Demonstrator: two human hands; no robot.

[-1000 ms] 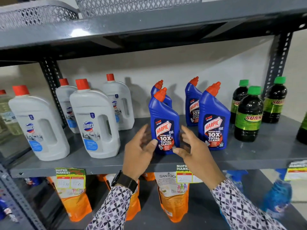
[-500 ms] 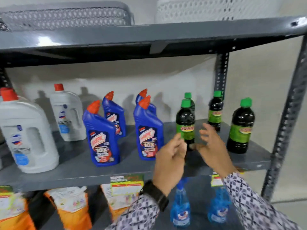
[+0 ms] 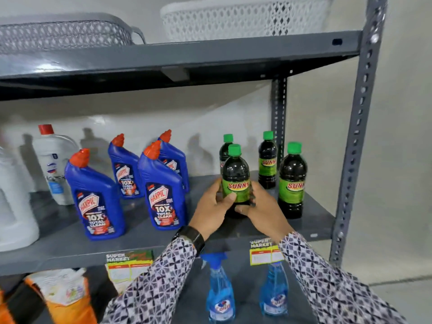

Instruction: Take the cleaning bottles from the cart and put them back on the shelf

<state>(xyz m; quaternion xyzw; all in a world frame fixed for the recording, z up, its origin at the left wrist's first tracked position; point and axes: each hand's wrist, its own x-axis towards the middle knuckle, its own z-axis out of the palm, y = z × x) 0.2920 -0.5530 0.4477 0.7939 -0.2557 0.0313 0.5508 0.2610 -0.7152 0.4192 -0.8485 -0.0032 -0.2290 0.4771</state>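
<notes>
A dark Sunny bottle with a green cap stands upright on the grey middle shelf. My left hand wraps its left side, thumb across the green label. My right hand holds its lower right side. Three more Sunny bottles stand around it: one behind, one at the back, one to the right. To the left stand several blue Harpic bottles with orange caps. The cart is out of view.
White Domex bottles stand at the far left of the shelf. Two blue spray bottles and orange pouches sit on the shelf below. Mesh baskets rest on the top shelf. A grey upright post bounds the right side.
My hands left the front Harpic bottle, moved right along the shelf and closed on the front Sunny bottle. The view swung right with them.
</notes>
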